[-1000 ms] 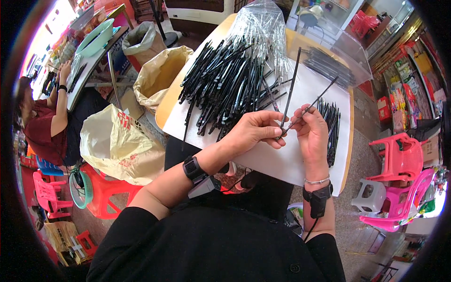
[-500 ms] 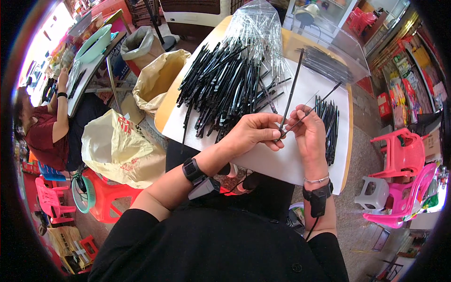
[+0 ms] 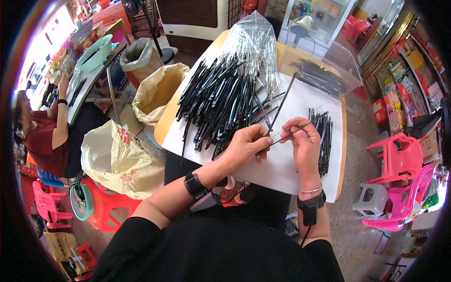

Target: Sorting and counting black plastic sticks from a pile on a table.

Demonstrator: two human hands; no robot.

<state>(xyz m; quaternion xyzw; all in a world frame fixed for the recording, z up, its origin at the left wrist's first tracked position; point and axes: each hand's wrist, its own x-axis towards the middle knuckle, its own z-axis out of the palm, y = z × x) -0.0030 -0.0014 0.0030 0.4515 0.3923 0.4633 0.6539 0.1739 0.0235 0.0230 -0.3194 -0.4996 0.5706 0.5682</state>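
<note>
Over the near part of the white-topped table (image 3: pixel 286 181), my left hand (image 3: pixel 245 146) is closed on a long thin black rod (image 3: pixel 283 99) that slants up and away from its fingertips. A second thin dark piece (image 3: pixel 281 139) runs between both hands, its near end at my left fingertips. My right hand (image 3: pixel 304 143) pinches the other end of that piece between thumb and fingers. Left of the hands lies a big heap of black rods (image 3: pixel 211 103). A smaller bundle of black rods (image 3: pixel 324 141) lies just beyond my right hand.
A clear bag of thin shiny strips (image 3: pixel 251 42) lies at the table's far end. A clear box (image 3: pixel 350 70) beside it holds dark rods. Open sacks (image 3: pixel 152 89) stand at left, where another person (image 3: pixel 44 127) sits working. Pink chairs (image 3: pixel 399 157) stand at right.
Both hands have come slightly left and nearer. The upright rod now leans more, and the piece in my right hand has turned flatter, its far end no longer sticking up to the right.
</note>
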